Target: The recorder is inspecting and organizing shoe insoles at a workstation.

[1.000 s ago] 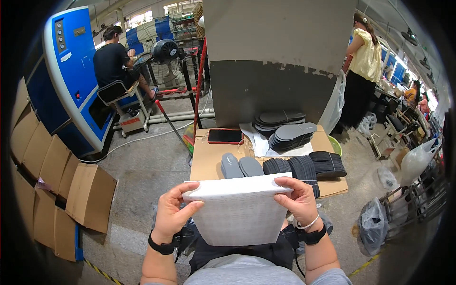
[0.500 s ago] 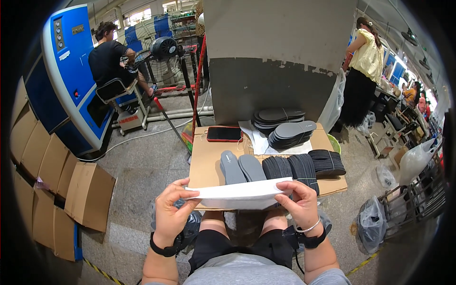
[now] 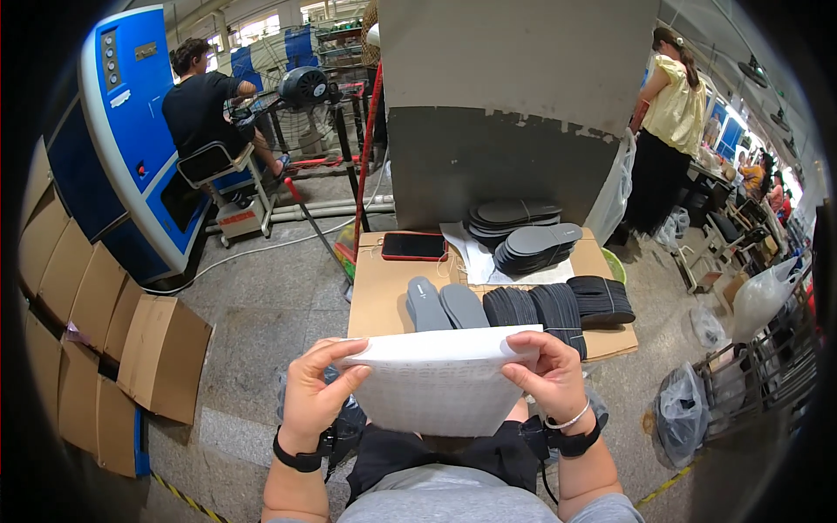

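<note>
Between my two hands a white sheet of paper [image 3: 440, 388] hangs over the near edge of the table, its top edge folded and faint rows of print on its face. My left hand [image 3: 318, 383] pinches the upper left corner between thumb and fingers. At the upper right corner my right hand [image 3: 554, 370] grips it the same way. Just beyond the paper lie two single grey insoles [image 3: 445, 305] side by side. To their right stand bundles of dark insoles [image 3: 532, 309] on edge. Behind these are stacks of grey insoles [image 3: 536, 248], some tied with string.
The cardboard-topped table [image 3: 379, 296] also bears a phone in a red case [image 3: 415, 247]. A grey pillar [image 3: 514, 113] rises behind it. Cardboard boxes [image 3: 161, 357] stand at left, a plastic bag [image 3: 683, 414] at right. A fan [image 3: 305, 87] and two co-workers are farther off.
The paper has swung down from a nearly edge-on tilt, so more of its printed face shows and it hangs lower. Both hands keep their pinch on its corners.
</note>
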Tool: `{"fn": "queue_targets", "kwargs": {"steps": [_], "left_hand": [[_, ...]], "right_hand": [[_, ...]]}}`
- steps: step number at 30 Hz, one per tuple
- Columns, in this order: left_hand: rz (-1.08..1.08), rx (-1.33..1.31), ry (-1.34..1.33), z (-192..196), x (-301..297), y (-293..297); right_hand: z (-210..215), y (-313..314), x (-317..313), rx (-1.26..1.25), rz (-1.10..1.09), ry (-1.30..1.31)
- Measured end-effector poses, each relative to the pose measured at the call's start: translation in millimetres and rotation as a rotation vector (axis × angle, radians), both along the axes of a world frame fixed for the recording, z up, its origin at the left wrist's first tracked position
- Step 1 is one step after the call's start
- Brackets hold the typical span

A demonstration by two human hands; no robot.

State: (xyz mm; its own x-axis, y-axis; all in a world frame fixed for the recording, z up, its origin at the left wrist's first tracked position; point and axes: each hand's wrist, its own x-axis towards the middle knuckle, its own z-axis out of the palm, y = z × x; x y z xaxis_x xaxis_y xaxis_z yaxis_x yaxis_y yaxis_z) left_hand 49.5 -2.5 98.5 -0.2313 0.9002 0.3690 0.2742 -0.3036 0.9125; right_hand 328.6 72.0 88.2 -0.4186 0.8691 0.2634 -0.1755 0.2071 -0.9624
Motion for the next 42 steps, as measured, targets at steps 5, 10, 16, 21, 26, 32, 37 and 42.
{"fn": "queue_targets", "kwargs": {"steps": [5,10,16,21,26,32,37,42], "left_hand": [[-0.008,-0.019,0.061,3,0,-1],[0.023,-0.027,0.044,0,2,-3],[0.039,-0.024,0.182,0,-1,-3],[0.0,0.065,0.215,-8,-3,4],[-0.179,-0.121,-0.298,-19,-2,6],[-0.198,-0.142,-0.381,-32,4,8],[-0.191,-0.143,-0.118,-27,14,1],[-0.303,-0.145,0.087,-11,37,-10]], "right_hand": [[2,0,0,0.041,-0.078,-0.019],[12,0,3,0.13,-0.16,-0.186],[14,3,5,0.282,-0.223,-0.386],[4,14,3,0.608,-0.366,-0.463],[-3,14,-1,0.058,-0.179,-0.193],[-13,9,-2,-0.008,-0.282,-0.209],[-17,16,2,0.598,-0.282,-0.613],[1,-12,-41,0.799,-0.007,-0.594]]}}
